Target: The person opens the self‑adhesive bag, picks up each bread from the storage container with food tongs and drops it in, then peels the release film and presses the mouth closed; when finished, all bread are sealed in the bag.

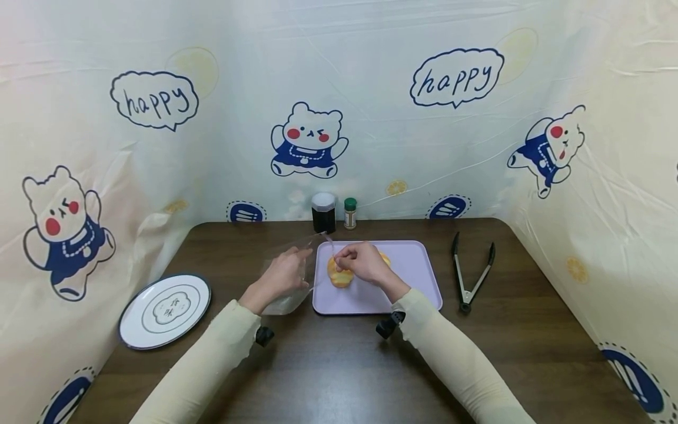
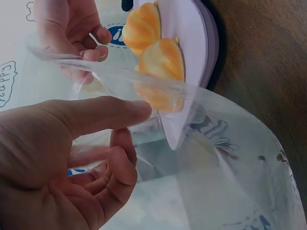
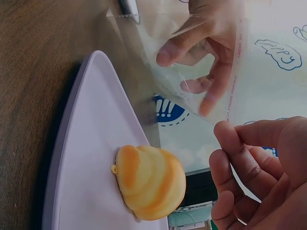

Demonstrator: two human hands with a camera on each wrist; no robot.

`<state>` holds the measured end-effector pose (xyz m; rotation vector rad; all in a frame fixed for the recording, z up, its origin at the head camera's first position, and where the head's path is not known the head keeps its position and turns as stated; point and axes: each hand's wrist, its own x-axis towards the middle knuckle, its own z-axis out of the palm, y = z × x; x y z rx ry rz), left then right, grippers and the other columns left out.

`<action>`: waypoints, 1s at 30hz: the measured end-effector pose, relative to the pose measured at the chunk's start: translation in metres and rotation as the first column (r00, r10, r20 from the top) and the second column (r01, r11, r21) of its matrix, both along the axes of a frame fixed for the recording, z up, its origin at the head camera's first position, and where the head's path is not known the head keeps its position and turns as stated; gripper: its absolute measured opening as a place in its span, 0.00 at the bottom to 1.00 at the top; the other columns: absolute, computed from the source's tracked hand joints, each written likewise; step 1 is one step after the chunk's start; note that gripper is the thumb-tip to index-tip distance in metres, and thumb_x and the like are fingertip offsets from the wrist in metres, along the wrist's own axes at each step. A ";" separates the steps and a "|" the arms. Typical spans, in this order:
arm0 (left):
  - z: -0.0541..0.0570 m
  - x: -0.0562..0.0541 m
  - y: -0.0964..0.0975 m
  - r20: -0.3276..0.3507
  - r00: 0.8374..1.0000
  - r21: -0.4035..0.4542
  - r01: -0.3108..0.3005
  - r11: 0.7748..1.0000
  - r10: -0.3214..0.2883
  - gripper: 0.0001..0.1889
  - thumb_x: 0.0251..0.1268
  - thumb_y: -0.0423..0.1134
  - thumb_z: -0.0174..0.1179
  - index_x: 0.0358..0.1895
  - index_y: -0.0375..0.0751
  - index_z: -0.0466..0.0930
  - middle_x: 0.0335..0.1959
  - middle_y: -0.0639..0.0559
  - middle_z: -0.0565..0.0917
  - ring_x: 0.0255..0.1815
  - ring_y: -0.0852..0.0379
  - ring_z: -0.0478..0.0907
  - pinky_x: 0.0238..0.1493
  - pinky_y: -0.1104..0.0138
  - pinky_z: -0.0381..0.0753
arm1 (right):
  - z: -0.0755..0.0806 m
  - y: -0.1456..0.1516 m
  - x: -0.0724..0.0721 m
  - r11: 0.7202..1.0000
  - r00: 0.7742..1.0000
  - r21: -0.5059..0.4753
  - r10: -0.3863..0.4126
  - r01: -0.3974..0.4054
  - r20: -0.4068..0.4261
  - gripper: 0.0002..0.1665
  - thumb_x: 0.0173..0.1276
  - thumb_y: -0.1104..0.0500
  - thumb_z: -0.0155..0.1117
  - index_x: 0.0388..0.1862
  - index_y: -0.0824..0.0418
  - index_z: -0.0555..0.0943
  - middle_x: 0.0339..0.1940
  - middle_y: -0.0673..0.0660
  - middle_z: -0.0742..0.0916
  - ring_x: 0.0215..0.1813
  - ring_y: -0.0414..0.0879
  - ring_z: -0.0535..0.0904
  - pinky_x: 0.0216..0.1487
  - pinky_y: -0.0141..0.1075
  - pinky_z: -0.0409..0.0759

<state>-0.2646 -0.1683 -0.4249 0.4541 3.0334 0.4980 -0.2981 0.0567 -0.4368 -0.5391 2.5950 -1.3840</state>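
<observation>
A clear plastic bag (image 1: 286, 303) hangs between the two hands, its mouth spread near the left end of a lilac tray (image 1: 410, 282). My right hand (image 1: 366, 262) pinches an edge of the bag between thumb and forefinger, above the tray. My left hand (image 1: 281, 272) is at the bag's mouth, its thumb and fingers spread apart; the right wrist view shows it through the film. Whether these fingers are inside the bag or behind it I cannot tell. Two golden bread rolls (image 2: 160, 67) lie on the tray, partly hidden by my right hand in the head view.
A white plate (image 1: 159, 312) with a dark rim is at the left. Black-tipped tongs (image 1: 466, 288) lie spread to the right of the tray. Behind the tray stand a dark jar (image 1: 323, 215) with a pale lid and a small green-capped shaker (image 1: 350, 213).
</observation>
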 end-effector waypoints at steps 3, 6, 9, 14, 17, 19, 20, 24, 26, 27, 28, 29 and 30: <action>-0.001 -0.001 0.001 0.007 1.000 -0.008 -0.022 1.000 0.022 0.44 0.47 0.44 0.79 0.69 0.34 0.71 0.61 0.36 0.78 0.56 0.42 0.80 0.57 0.48 0.82 | 0.001 0.000 0.001 1.000 1.000 0.017 0.003 -0.003 0.014 0.09 0.71 0.57 0.64 0.42 0.58 0.88 0.29 0.50 0.91 0.36 0.41 0.85 0.38 0.31 0.80; -0.001 -0.002 0.002 0.027 0.998 -0.014 -0.054 0.998 0.054 0.45 0.46 0.50 0.79 0.68 0.34 0.72 0.63 0.36 0.77 0.59 0.41 0.78 0.60 0.47 0.79 | 0.002 0.001 0.002 0.999 1.000 0.035 0.010 -0.011 0.026 0.08 0.71 0.55 0.64 0.42 0.55 0.88 0.31 0.49 0.90 0.37 0.41 0.83 0.37 0.31 0.80; -0.001 -0.002 0.003 0.034 0.996 -0.019 -0.076 0.997 0.077 0.47 0.43 0.54 0.80 0.68 0.34 0.72 0.59 0.38 0.79 0.51 0.45 0.79 0.54 0.51 0.82 | 0.004 0.003 0.003 0.999 0.999 0.038 0.023 -0.024 0.026 0.09 0.71 0.53 0.64 0.43 0.53 0.88 0.32 0.49 0.90 0.36 0.41 0.82 0.37 0.31 0.79; -0.001 -0.002 0.004 0.032 0.995 -0.011 -0.091 0.996 0.091 0.49 0.40 0.55 0.81 0.67 0.34 0.73 0.51 0.42 0.80 0.37 0.52 0.76 0.40 0.61 0.81 | 0.006 0.010 0.002 0.999 1.000 0.045 0.014 -0.013 -0.011 0.11 0.71 0.49 0.64 0.44 0.51 0.87 0.32 0.50 0.90 0.36 0.42 0.83 0.38 0.33 0.79; 0.000 -0.002 0.004 0.031 0.995 -0.009 -0.092 0.996 0.093 0.49 0.40 0.55 0.81 0.67 0.33 0.73 0.52 0.41 0.80 0.38 0.52 0.76 0.39 0.62 0.81 | 0.006 0.017 -0.001 0.999 1.000 0.048 -0.007 0.008 -0.015 0.11 0.71 0.49 0.64 0.45 0.52 0.87 0.33 0.52 0.90 0.38 0.48 0.86 0.38 0.34 0.79; 0.000 -0.002 0.003 0.021 0.996 -0.016 -0.089 0.996 0.090 0.49 0.40 0.56 0.81 0.67 0.32 0.73 0.55 0.40 0.80 0.40 0.51 0.76 0.43 0.59 0.83 | 0.004 0.024 -0.004 0.998 0.999 0.057 -0.032 0.032 -0.008 0.11 0.71 0.49 0.64 0.44 0.52 0.87 0.34 0.53 0.90 0.40 0.53 0.86 0.36 0.34 0.79; 0.000 -0.002 0.003 0.017 0.996 -0.020 -0.088 0.996 0.088 0.49 0.40 0.56 0.81 0.67 0.32 0.73 0.55 0.39 0.80 0.41 0.50 0.77 0.44 0.58 0.83 | 0.004 0.029 -0.005 0.997 0.999 0.065 -0.042 0.043 -0.007 0.12 0.71 0.48 0.64 0.44 0.53 0.87 0.35 0.55 0.90 0.41 0.56 0.86 0.35 0.34 0.79; 0.000 -0.003 0.001 0.016 0.996 -0.027 -0.091 0.995 0.092 0.50 0.40 0.57 0.80 0.66 0.31 0.73 0.56 0.38 0.80 0.41 0.50 0.77 0.46 0.56 0.84 | 0.003 0.046 -0.009 0.989 0.995 0.115 -0.095 0.097 -0.028 0.12 0.72 0.49 0.63 0.44 0.54 0.87 0.37 0.57 0.90 0.38 0.54 0.84 0.32 0.33 0.78; 0.000 -0.004 0.001 0.024 0.995 -0.027 -0.097 0.995 0.098 0.50 0.41 0.56 0.80 0.67 0.31 0.72 0.57 0.38 0.80 0.40 0.50 0.77 0.45 0.57 0.84 | 0.002 0.056 -0.010 0.982 0.992 0.142 -0.119 0.124 -0.048 0.12 0.72 0.49 0.64 0.44 0.54 0.87 0.37 0.57 0.89 0.36 0.50 0.82 0.33 0.33 0.78; -0.001 -0.004 0.001 0.028 0.995 -0.026 -0.100 0.995 0.100 0.49 0.41 0.56 0.80 0.67 0.31 0.73 0.57 0.38 0.80 0.41 0.50 0.77 0.46 0.56 0.84 | 0.002 0.060 -0.011 0.978 0.990 0.156 -0.133 0.140 -0.057 0.12 0.71 0.49 0.64 0.44 0.55 0.87 0.37 0.55 0.88 0.36 0.47 0.81 0.33 0.33 0.78; -0.001 -0.004 0.001 0.029 0.995 -0.028 -0.099 0.995 0.100 0.48 0.41 0.56 0.80 0.65 0.31 0.74 0.58 0.38 0.80 0.42 0.49 0.78 0.48 0.55 0.84 | 0.002 0.065 -0.011 0.973 0.987 0.169 -0.146 0.155 -0.066 0.12 0.71 0.49 0.64 0.44 0.55 0.87 0.37 0.54 0.88 0.36 0.46 0.79 0.33 0.33 0.77; -0.001 -0.005 0.001 0.029 0.995 -0.032 -0.098 0.995 0.099 0.44 0.41 0.56 0.80 0.60 0.32 0.78 0.60 0.38 0.79 0.46 0.48 0.79 0.50 0.54 0.84 | 0.001 0.070 -0.011 0.969 0.984 0.181 -0.160 0.171 -0.077 0.13 0.71 0.49 0.64 0.45 0.55 0.87 0.37 0.54 0.88 0.36 0.46 0.79 0.33 0.33 0.77; -0.001 -0.005 0.000 0.027 0.995 -0.037 -0.093 0.995 0.094 0.39 0.41 0.56 0.80 0.55 0.32 0.82 0.61 0.37 0.79 0.49 0.46 0.79 0.52 0.53 0.84 | 0.000 0.074 -0.012 0.964 0.981 0.188 -0.175 0.188 -0.082 0.13 0.71 0.49 0.64 0.45 0.55 0.87 0.37 0.54 0.87 0.36 0.46 0.79 0.34 0.33 0.77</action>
